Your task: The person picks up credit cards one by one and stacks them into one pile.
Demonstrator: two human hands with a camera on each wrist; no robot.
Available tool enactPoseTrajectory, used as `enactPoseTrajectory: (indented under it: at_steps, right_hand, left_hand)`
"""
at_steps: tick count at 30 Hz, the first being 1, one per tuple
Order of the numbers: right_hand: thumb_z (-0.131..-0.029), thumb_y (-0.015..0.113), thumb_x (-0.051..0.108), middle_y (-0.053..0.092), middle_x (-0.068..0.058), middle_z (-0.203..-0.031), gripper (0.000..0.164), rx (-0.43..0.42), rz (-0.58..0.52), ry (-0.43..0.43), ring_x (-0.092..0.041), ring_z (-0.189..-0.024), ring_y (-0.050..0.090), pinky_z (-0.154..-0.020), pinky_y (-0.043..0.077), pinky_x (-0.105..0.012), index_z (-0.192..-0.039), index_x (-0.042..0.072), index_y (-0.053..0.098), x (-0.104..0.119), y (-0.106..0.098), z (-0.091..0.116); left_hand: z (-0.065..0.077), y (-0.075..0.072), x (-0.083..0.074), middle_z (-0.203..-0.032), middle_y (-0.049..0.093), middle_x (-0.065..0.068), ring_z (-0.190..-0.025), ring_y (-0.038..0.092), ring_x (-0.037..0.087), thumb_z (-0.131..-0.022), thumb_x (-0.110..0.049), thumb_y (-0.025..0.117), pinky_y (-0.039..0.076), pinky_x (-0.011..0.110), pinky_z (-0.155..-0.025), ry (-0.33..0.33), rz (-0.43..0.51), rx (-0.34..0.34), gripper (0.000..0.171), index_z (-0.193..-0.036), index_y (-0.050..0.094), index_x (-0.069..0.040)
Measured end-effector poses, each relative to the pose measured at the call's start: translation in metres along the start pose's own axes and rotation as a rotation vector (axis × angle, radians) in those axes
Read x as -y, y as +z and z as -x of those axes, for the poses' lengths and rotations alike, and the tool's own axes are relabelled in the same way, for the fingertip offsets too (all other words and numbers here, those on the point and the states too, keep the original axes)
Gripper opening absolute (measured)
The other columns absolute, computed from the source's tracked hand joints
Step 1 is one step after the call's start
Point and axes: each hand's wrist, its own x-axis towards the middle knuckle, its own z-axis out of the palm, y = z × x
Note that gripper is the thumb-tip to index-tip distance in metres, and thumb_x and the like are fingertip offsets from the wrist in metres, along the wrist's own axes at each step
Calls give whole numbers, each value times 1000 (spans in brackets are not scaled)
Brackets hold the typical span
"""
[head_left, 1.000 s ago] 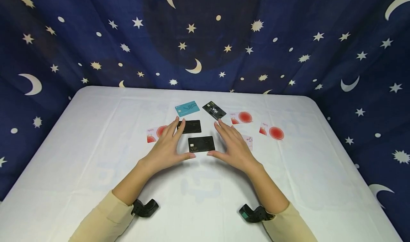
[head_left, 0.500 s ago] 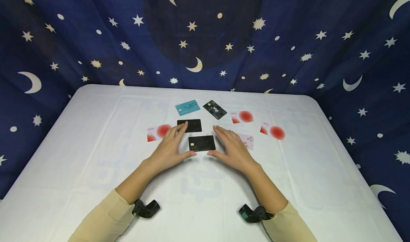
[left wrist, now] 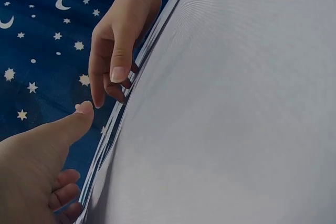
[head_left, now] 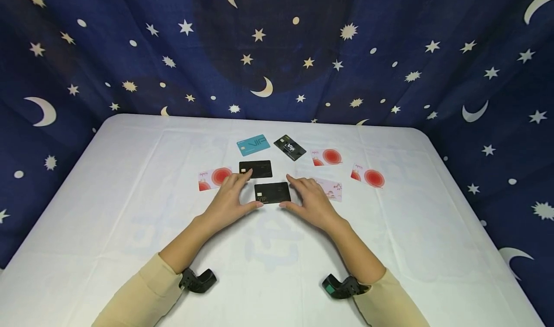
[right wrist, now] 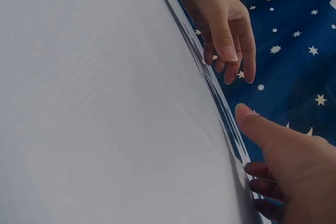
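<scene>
Two bare hands above a white-covered table (head_left: 277, 288), seen from the wearer's head. The forearms, in beige sleeves (head_left: 134, 288), enter from the lower left and lower right and converge toward the middle. The left hand (head_left: 227, 198) and the right hand (head_left: 313, 202) face each other as near mirror images, each with relaxed, gently bent fingers directed forward and inward and the thumb held apart; neither grips anything. Between them lies a black VIP card (head_left: 273, 193), flat on the table. In the head view the left thumb tip reaches its lower left corner and the right thumb tip its lower right; contact cannot be determined. The left index fingertip overlaps a second black card (head_left: 260, 168), while the right hand partly covers a pale pink card (head_left: 333, 190). A red-and-white card (head_left: 214, 179) lies just beyond the left knuckles. Both wrist views show the thumbs pointing toward the opposite hand, a gap separating the two hands.
</scene>
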Motion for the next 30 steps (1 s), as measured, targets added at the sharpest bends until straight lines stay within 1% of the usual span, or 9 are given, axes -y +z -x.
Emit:
enactPoseTrajectory:
  at_steps: [4, 7, 12, 18, 23, 27, 30]
  right_hand:
    - [-78, 74, 43, 58, -12, -120, 74, 4, -33, 31, -29, -107, 51, -97, 37, -45, -138, 6, 49, -1, 3, -2]
    - [-78, 75, 40, 57, -13, -116, 72, 4, -47, 37, -29, -105, 50, -92, 39, -44, -135, 5, 51, -2, 4, -4]
    - [-77, 76, 36, 57, -14, -114, 66, 1, -54, 52, -32, -106, 49, -93, 39, -46, -131, 4, 55, -2, 5, -7]
    - [-75, 78, 36, 55, -13, -112, 64, 9, -49, 58, -32, -102, 48, -92, 38, -45, -127, 3, 60, -1, 5, -11]
    - [-74, 79, 35, 54, -13, -111, 63, 17, -48, 56, -31, -101, 47, -92, 37, -45, -125, 3, 61, -1, 4, -10]
    - [-74, 79, 33, 54, -13, -109, 58, 4, -61, 41, -31, -100, 48, -91, 37, -45, -122, 4, 63, -2, 5, -11]
    - [-74, 80, 30, 55, -13, -107, 55, -13, -82, 45, -31, -98, 48, -89, 37, -45, -119, 4, 65, -3, 6, -10]
  left_hand:
    - [0, 3, 2, -121, 51, 13, -109, 46, 27, -75, -41, 78, 40, 44, -94, 4, -4, 2, 86, -142, 40, -3]
    - [0, 5, 4, -117, 54, 11, -104, 47, 26, -75, -40, 78, 41, 42, -90, 3, -1, -3, 82, -140, 44, -3]
    - [-2, 8, 6, -111, 55, 10, -101, 47, 25, -74, -39, 79, 42, 41, -85, 8, -5, -15, 78, -136, 49, -2]
    - [-5, 11, 8, -114, 53, 12, -101, 43, 26, -74, -39, 79, 37, 40, -85, -3, -26, 3, 76, -133, 52, -1]
    - [-6, 13, 11, -109, 50, 11, -98, 39, 25, -76, -34, 78, 34, 40, -85, 8, -13, 14, 68, -130, 56, 0]
    - [-6, 13, 13, -104, 48, 9, -94, 37, 24, -77, -29, 78, 32, 38, -83, 21, 3, 6, 62, -126, 58, 2]
    - [-6, 14, 14, -104, 48, 8, -93, 36, 24, -77, -29, 78, 31, 38, -83, 22, 12, 10, 60, -125, 59, 2]
